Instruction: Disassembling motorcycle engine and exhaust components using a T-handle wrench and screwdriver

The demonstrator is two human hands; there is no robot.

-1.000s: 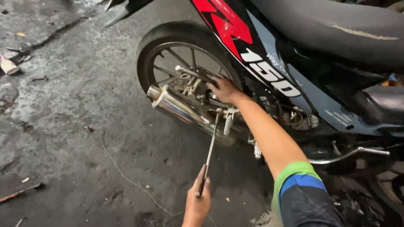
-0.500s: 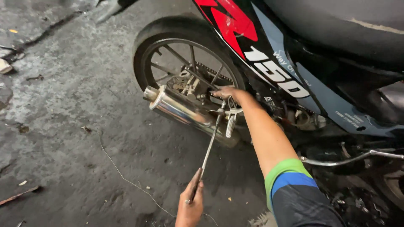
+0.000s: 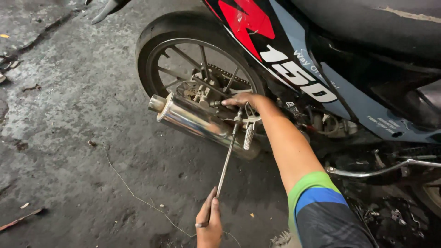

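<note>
Our left hand (image 3: pixel 209 225) clamps the long wrench (image 3: pixel 228 154) | right hand (image 3: pixel 242 99) steadies its head at the wheel hub (image 3: pixel 202 92) | mid-turn; we next need a firm lever swing.

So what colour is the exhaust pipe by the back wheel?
Shiny silver chrome: the exhaust pipe shows best in the head view, beside the rear wheel.

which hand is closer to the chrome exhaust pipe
Right. The right hand reaches in just above the chrome exhaust pipe, while the left hand holds the long wrench handle's low end, well below it.
</note>
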